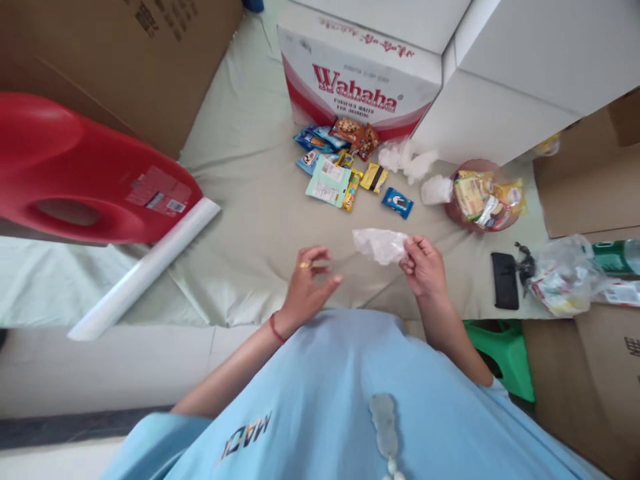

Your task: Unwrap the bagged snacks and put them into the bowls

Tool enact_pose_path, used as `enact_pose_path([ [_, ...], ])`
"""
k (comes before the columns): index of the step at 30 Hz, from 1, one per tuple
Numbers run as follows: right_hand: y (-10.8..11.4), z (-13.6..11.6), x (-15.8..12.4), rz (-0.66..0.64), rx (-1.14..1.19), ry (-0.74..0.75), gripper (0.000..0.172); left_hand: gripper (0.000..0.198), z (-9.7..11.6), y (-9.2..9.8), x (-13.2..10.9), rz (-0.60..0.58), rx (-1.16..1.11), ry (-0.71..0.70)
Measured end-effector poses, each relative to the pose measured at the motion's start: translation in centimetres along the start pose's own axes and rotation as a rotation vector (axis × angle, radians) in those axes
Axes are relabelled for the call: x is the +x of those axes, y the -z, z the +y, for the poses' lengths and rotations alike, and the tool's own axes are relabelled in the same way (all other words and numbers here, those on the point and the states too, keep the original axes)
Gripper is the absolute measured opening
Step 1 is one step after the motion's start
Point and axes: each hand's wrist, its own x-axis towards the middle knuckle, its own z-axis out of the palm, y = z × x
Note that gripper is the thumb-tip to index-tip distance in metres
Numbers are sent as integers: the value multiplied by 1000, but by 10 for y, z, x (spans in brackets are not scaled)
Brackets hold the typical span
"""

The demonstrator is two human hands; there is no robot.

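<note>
Between the thumb and fingers of my right hand (424, 267) is a crumpled, translucent white plastic bag (379, 245), held up over the cloth and pointing left. My left hand (311, 280) hovers to its left, apart from it, fingers curved and spread with nothing in them. Beyond my hands lie a blue snack packet (397, 202), a yellow packet (374, 177) with a dark band and a pale green packet (329, 181). Several blue and brown snack packets (353, 135) are heaped behind these. More crumpled white plastic (409, 160) rests to the right of the heap.
A white-and-red Wahaha carton (359, 83) stands at the back. On the right are a pinkish bowl (453, 217) of packets, a black phone (505, 281) and a clear bag (565, 277). To the left lie a big red jug (100, 173) and a white plastic roll (145, 270).
</note>
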Motion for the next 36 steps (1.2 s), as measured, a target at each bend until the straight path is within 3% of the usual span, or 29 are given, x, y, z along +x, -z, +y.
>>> enact_pose_path([
  [2, -9, 9, -13, -69, 49, -103, 42, 86, 7, -15, 14, -27, 76, -134],
  [4, -13, 12, -19, -120, 88, -178, 40, 99, 12, -26, 24, -45, 242, -303],
  [6, -13, 10, -19, -146, 104, -226, 40, 85, 14, -31, 27, -65, 398, -471],
  [9, -11, 8, -14, -183, 95, -289, 41, 32, 13, -32, 26, -109, 518, -559],
  [11, -11, 9, -10, -226, 96, -335, 42, 15, 11, -30, 25, -143, 524, -484],
  [14, -14, 13, -5, -251, 148, -309, 43, 19, 7, -24, 24, -183, 390, -282],
  [17, -19, 22, -3, -241, 166, -194, 45, 23, 5, -20, 24, -133, 170, -53],
  [21, -24, 44, -6, -272, -138, -82, 57, 27, 6, -22, 24, -75, 0, 150],
  [24, -24, 64, -5, -214, -455, 35, 68, 31, 7, -25, 23, -86, -122, 241],
  [29, -6, 71, 7, -202, -465, 40, 33, 37, 3, -18, 24, -28, -431, 343],
  [33, 10, 53, 10, -179, -436, 76, 26, 41, -1, -11, 23, -5, -581, 447],
  [36, 9, 39, 5, -119, -429, 146, 25, 46, 0, -11, 22, 3, -655, 497],
])
